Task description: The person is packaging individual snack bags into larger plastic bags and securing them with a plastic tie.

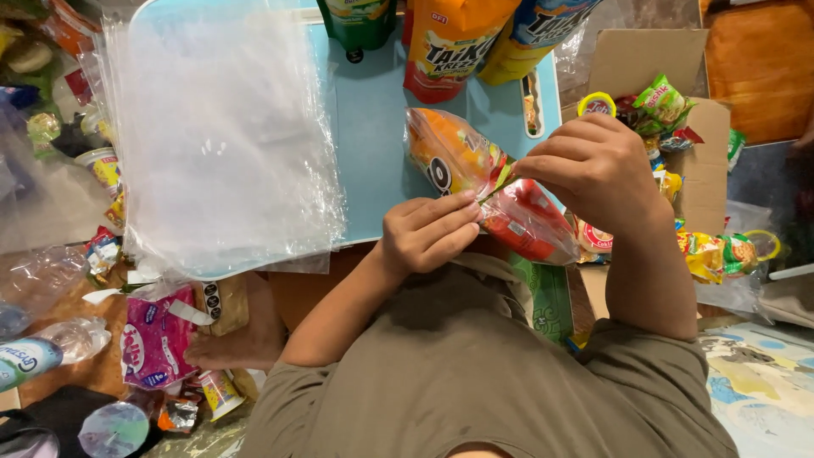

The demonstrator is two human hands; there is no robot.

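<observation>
My left hand (426, 235) and my right hand (593, 165) both pinch a clear plastic bag (487, 182) filled with snack packets, orange at its far end and red at its near end. The bag is squeezed at its middle between my fingers and hangs just above the near edge of a light blue table (373, 136). A stack of clear plastic bags (220, 127) lies on the table's left half.
Orange and blue snack bags (449, 42) and a green pouch (360, 21) stand at the table's far edge. A cardboard box (670, 119) of small snack packets sits at the right. Wrappers, a pink packet (157, 339) and bottles lie on the floor at left.
</observation>
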